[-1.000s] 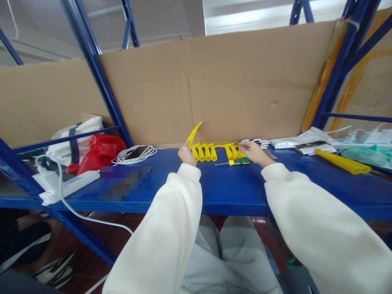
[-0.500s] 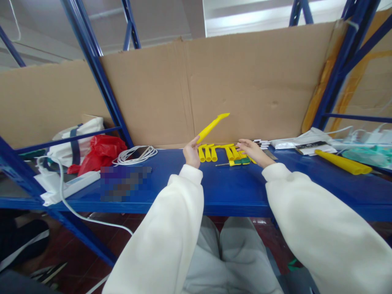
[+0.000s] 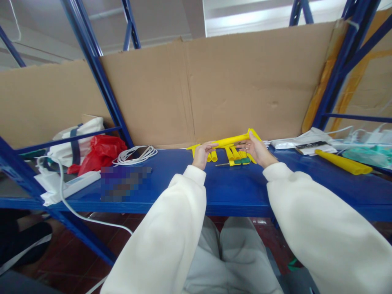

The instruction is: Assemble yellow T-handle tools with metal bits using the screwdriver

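Note:
My left hand (image 3: 202, 156) is closed around the near end of a long yellow tubular piece (image 3: 231, 140), held slanting up to the right over the shelf. My right hand (image 3: 259, 150) has its thumb against the crosswise head at the other end; its remaining fingers are partly hidden behind and below. Beneath lie several yellow T-shaped tubular pieces (image 3: 229, 154), some partly covered by my hands. A screwdriver (image 3: 239, 162) with a green and yellow handle rests in front of them, its shaft pointing left.
Left on the blue shelf (image 3: 171, 190) are a coiled white cable (image 3: 134, 155), a red plastic bag (image 3: 104, 150) and a white power strip (image 3: 75, 185). A large yellow roll (image 3: 343, 162) and white packets (image 3: 300, 138) lie right. Cardboard (image 3: 245, 81) stands behind.
The yellow piece has swung down from a raised slant to a flatter one, its head now at my right hand. My left hand has shifted slightly right; my right hand has met the piece.

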Tool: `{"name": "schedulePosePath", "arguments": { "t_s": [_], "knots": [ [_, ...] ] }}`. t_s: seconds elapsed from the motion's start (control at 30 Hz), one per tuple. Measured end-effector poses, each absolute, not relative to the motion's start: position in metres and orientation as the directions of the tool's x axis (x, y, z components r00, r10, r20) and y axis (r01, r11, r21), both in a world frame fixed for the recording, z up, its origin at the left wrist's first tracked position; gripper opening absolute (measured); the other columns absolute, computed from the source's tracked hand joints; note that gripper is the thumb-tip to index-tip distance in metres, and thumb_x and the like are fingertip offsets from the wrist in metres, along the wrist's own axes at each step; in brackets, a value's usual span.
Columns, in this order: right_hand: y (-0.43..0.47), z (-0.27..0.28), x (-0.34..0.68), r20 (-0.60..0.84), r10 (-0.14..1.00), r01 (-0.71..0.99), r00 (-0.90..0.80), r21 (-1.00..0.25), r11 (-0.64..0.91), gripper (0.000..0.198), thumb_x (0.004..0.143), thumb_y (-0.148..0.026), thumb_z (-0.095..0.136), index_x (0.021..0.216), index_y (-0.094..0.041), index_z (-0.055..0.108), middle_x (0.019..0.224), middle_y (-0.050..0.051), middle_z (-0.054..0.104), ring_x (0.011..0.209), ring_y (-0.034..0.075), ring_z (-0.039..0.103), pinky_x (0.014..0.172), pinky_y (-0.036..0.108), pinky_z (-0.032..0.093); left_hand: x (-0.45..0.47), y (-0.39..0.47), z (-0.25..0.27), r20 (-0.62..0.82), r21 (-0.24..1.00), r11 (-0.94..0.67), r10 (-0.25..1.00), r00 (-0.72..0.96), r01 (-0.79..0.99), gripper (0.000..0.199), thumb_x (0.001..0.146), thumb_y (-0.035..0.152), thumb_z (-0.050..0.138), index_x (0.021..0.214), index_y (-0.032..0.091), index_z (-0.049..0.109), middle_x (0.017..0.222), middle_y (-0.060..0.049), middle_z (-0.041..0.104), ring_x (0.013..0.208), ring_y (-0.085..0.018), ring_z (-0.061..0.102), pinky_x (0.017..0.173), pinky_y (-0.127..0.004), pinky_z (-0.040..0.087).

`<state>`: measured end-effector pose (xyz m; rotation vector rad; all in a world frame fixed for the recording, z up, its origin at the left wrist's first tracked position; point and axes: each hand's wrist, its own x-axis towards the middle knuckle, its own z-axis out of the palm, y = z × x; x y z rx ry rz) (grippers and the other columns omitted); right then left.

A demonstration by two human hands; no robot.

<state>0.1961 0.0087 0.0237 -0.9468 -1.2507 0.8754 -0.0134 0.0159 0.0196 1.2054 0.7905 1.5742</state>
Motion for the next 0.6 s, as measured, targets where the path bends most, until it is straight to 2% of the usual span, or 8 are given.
{"name": "schedulePosePath", "arguments": {
  "t_s": [0.1,0.2,0.27,0.37,0.43,0.5,0.6],
  "knots": [
    [0.01,0.025,0.195,0.318,0.931,-0.216,0.18,-0.91,0.353,0.03,0.095,-0.053,0.058,0.089,-0.024,0.057,0.07,0.0,0.069,0.061,0.016,0.071,0.056,0.025,0.058,-0.015,0.02,0.016,0.348,0.889,-0.321,0.937,0.027,-0.326,0.012,0.067,0.017,0.061,0.058,0.017,0.07,0.081,-0.008,0.078,0.1,-0.023,0.074,0.086,-0.029,0.058],
    [0.008,0.028,0.195,0.257,0.947,-0.312,0.194,-0.899,0.308,0.021,0.097,-0.04,0.056,0.084,-0.023,0.056,0.061,-0.002,0.064,0.054,0.015,0.067,0.052,0.023,0.056,-0.018,0.025,0.013,0.382,0.898,-0.339,0.917,0.113,-0.279,0.006,0.065,0.018,0.069,0.061,0.016,0.073,0.081,-0.008,0.078,0.095,-0.023,0.074,0.089,-0.033,0.057],
    [0.006,0.03,0.195,0.228,0.955,-0.326,0.19,-0.903,0.281,0.02,0.099,-0.033,0.051,0.082,-0.022,0.056,0.059,-0.002,0.063,0.052,0.014,0.066,0.051,0.022,0.055,-0.02,0.026,0.011,0.388,0.915,-0.356,0.905,0.175,-0.191,0.007,0.066,0.019,0.073,0.07,0.015,0.077,0.089,-0.009,0.079,0.094,-0.023,0.074,0.089,-0.034,0.058],
    [0.004,0.03,0.193,0.197,0.963,-0.304,0.181,-0.92,0.246,0.02,0.099,-0.026,0.048,0.081,-0.021,0.056,0.059,-0.001,0.064,0.05,0.012,0.065,0.051,0.02,0.054,-0.019,0.026,0.008,0.434,0.89,-0.454,0.867,0.244,0.033,0.026,0.074,0.018,0.074,0.098,0.014,0.08,0.108,-0.011,0.079,0.099,-0.024,0.074,0.092,-0.038,0.058],
    [0.004,0.027,0.191,0.184,0.968,-0.268,0.172,-0.937,0.225,0.017,0.098,-0.023,0.05,0.082,-0.021,0.056,0.059,-0.002,0.064,0.049,0.011,0.064,0.051,0.019,0.053,-0.017,0.023,0.006,0.514,0.781,-0.584,0.803,0.301,0.223,0.037,0.079,0.014,0.071,0.115,0.016,0.077,0.121,-0.011,0.076,0.111,-0.025,0.071,0.102,-0.041,0.054],
    [0.004,0.024,0.187,0.175,0.971,-0.22,0.162,-0.953,0.209,0.015,0.097,-0.021,0.051,0.083,-0.021,0.056,0.061,-0.003,0.065,0.048,0.011,0.065,0.05,0.018,0.052,-0.015,0.02,0.005,0.57,0.609,-0.684,0.729,0.379,0.402,0.042,0.083,0.011,0.068,0.123,0.017,0.073,0.129,-0.01,0.073,0.122,-0.025,0.067,0.112,-0.042,0.047],
    [0.004,0.018,0.182,0.189,0.975,-0.135,0.118,-0.97,0.204,0.014,0.097,-0.02,0.052,0.084,-0.021,0.059,0.067,-0.001,0.069,0.053,0.011,0.067,0.052,0.018,0.053,-0.013,0.015,0.003,0.565,0.401,-0.713,0.687,0.457,0.576,0.047,0.087,0.012,0.065,0.133,0.019,0.068,0.134,-0.01,0.071,0.127,-0.026,0.064,0.116,-0.042,0.043]
  ]
}}
